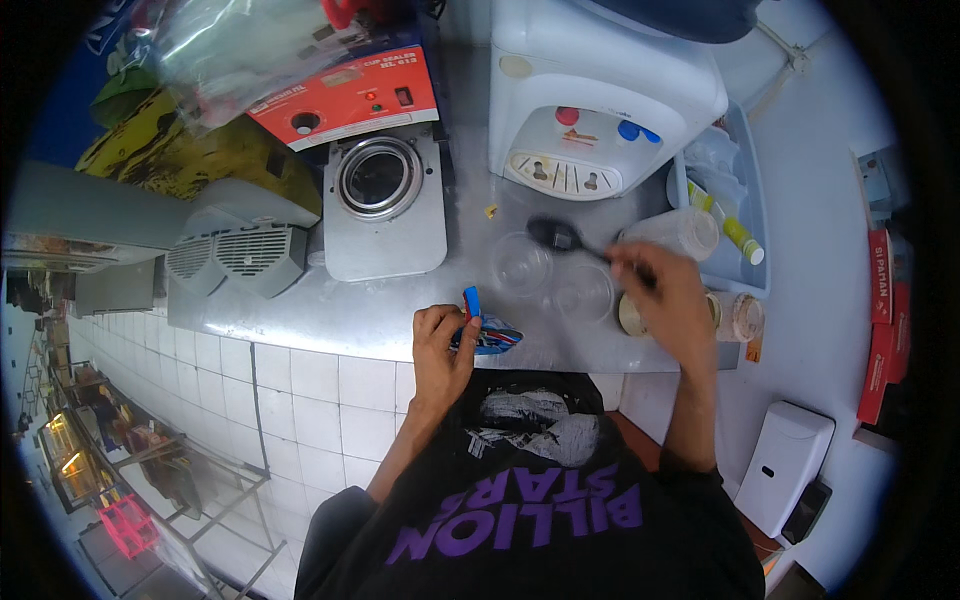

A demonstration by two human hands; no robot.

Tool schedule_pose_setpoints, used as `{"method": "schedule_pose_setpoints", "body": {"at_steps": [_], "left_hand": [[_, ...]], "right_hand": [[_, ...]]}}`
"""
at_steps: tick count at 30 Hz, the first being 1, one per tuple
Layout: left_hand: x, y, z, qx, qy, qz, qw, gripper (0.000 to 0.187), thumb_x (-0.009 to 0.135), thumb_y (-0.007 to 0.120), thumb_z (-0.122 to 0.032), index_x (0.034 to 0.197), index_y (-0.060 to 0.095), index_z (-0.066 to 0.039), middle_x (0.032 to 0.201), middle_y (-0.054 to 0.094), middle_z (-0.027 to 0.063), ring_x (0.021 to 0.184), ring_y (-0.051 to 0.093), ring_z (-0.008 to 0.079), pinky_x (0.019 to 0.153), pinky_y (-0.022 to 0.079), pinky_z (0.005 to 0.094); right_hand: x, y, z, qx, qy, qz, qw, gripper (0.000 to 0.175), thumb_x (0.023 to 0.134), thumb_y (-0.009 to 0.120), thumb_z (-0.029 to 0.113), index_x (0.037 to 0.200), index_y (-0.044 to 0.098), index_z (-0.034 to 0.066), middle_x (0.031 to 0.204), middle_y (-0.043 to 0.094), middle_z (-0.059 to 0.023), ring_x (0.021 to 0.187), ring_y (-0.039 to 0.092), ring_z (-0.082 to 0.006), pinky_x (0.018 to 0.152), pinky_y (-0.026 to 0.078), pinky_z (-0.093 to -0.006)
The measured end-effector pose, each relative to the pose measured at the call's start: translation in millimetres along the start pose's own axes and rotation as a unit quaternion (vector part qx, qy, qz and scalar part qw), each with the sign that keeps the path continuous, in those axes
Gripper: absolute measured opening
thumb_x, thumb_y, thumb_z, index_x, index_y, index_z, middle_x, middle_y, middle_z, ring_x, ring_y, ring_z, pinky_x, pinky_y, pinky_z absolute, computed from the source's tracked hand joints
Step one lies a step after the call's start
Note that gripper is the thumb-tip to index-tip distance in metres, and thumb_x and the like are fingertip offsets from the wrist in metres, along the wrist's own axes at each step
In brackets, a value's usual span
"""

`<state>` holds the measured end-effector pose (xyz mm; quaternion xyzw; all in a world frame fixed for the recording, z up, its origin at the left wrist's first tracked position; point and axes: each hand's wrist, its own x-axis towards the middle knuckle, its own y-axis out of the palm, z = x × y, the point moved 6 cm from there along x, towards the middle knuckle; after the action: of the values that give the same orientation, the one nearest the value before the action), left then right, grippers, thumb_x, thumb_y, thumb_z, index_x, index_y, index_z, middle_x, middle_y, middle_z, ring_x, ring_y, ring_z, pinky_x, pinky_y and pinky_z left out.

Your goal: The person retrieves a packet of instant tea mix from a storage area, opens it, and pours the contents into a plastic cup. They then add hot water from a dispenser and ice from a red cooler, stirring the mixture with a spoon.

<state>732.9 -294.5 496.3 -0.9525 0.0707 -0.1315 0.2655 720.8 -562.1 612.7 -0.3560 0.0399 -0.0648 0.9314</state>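
Note:
My left hand holds an open blue foil packet by its torn top edge at the front of the steel counter. My right hand, slightly blurred, grips the handle of a black spoon. The spoon's bowl hangs over the counter near two clear plastic cups. One cup stands just below the spoon's bowl, the other cup nearer my right hand. What lies inside the packet is not clear. A clear lidded jar is partly behind my right hand.
A cup sealer with a red panel stands at the left, a white water dispenser at the back. To the right are a pale plastic bin and another jar. A small yellow scrap lies on the steel counter.

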Motion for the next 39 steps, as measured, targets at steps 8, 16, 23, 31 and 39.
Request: {"method": "schedule_pose_setpoints", "body": {"at_steps": [8, 16, 23, 31, 39], "left_hand": [[-0.6, -2.0, -11.3, 0.024, -0.01, 0.025, 0.999, 0.014, 0.088, 0.071, -0.013, 0.087, 0.068, 0.0, 0.091, 0.064, 0.0098, 0.089, 0.053, 0.0249, 0.078, 0.044, 0.036], [-4.5, -2.4, -11.7, 0.005, -0.028, 0.019, 0.999, 0.011, 0.086, 0.072, -0.011, 0.085, 0.069, -0.001, 0.089, 0.064, 0.0096, 0.09, 0.053, 0.028, 0.079, 0.044, 0.0381], [-5.3, -3.6, -14.4, -0.001, -0.032, 0.015, 0.999, 0.01, 0.086, 0.072, -0.011, 0.086, 0.07, -0.001, 0.088, 0.064, 0.009, 0.092, 0.053, 0.0283, 0.079, 0.044, 0.0381], [-7.3, 0.7, -17.9, -0.003, -0.035, 0.028, 0.999, 0.01, 0.085, 0.073, -0.01, 0.088, 0.07, -0.001, 0.089, 0.064, 0.0097, 0.087, 0.055, 0.0282, 0.077, 0.045, 0.0381], [-30.5, 16.4, -33.5, -0.034, -0.038, 0.04, 0.998, 0.008, 0.084, 0.072, -0.007, 0.089, 0.07, -0.001, 0.09, 0.065, 0.0105, 0.086, 0.058, 0.03, 0.077, 0.046, 0.0392]], "right_hand": [[-58.8, 34.6, 34.2, -0.151, -0.051, 0.119, 0.98, 0.017, 0.083, 0.064, 0.008, 0.099, 0.068, 0.0045, 0.088, 0.064, -0.01, 0.08, 0.066, -0.0278, 0.069, 0.053, -0.039], [-63.2, 70.5, 52.3, -0.272, -0.188, 0.091, 0.939, 0.022, 0.073, 0.067, 0.01, 0.093, 0.065, 0.0012, 0.086, 0.06, -0.0069, 0.08, 0.063, -0.0221, 0.067, 0.053, -0.0342], [-65.3, 73.5, 72.8, -0.314, -0.234, 0.127, 0.912, 0.023, 0.071, 0.068, 0.008, 0.092, 0.066, -0.0004, 0.085, 0.058, -0.0089, 0.079, 0.062, -0.0223, 0.067, 0.053, -0.0316], [-64.5, 102.2, 66.4, -0.338, -0.192, 0.158, 0.908, 0.02, 0.072, 0.069, 0.007, 0.089, 0.065, -0.0018, 0.087, 0.06, -0.0115, 0.08, 0.064, -0.0221, 0.065, 0.057, -0.0319], [-69.5, 104.7, 33.1, -0.02, -0.083, 0.149, 0.985, 0.028, 0.084, 0.065, 0.006, 0.111, 0.057, 0.0021, 0.096, 0.064, -0.0155, 0.084, 0.067, -0.0282, 0.065, 0.057, -0.0347]]}}
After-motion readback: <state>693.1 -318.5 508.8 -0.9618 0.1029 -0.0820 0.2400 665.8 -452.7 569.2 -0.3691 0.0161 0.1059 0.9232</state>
